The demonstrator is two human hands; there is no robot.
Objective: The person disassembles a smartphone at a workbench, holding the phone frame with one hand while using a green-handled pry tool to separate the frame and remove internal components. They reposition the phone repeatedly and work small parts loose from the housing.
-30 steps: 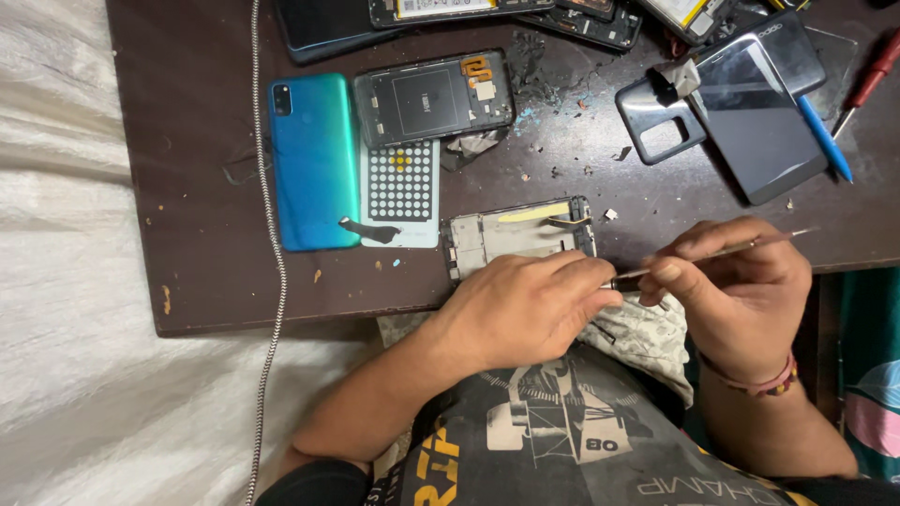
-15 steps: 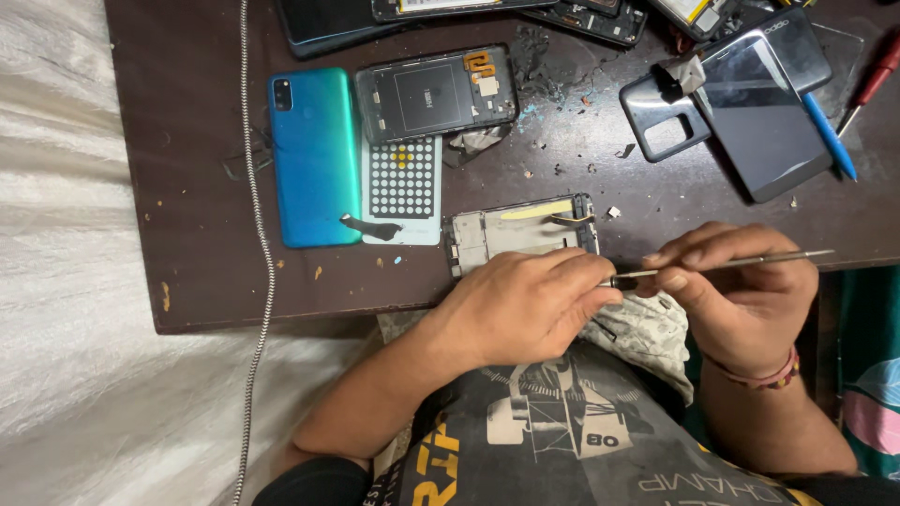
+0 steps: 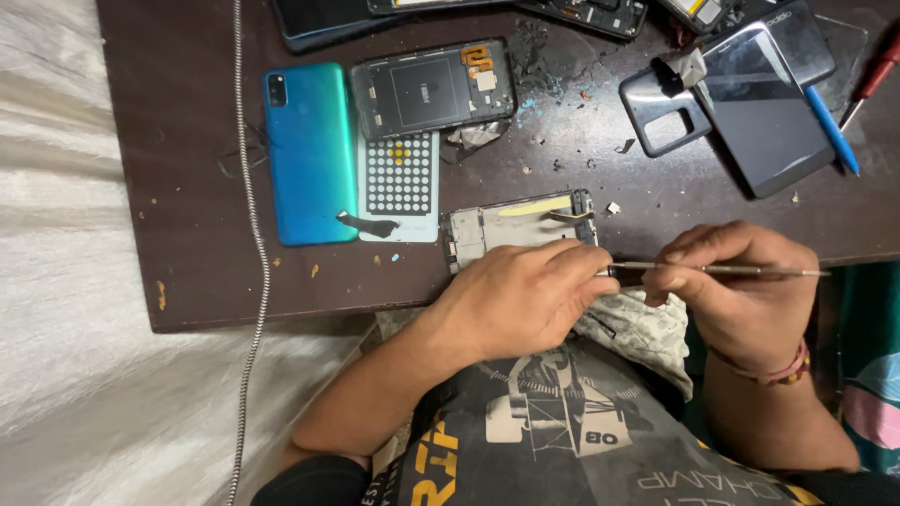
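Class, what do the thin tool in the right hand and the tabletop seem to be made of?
Thin tool: probably metal, since its slim shaft looks grey and slightly shiny. Tabletop: likely dark brown laminate or painted wood, matte, with chips and scratches showing lighter spots.

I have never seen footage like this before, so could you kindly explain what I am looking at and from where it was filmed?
There is no machine here: a person works with two bare hands, and the camera sits on their head, looking down. The left hand rests on an opened phone frame at the edge of a dark brown table. The right hand holds a thin metal tool, lying level, its tip toward the left hand's fingers. Farther up the table lie a teal phone back, a perforated white sheet, a phone with its cover off, a dark screen panel and a blue pen.
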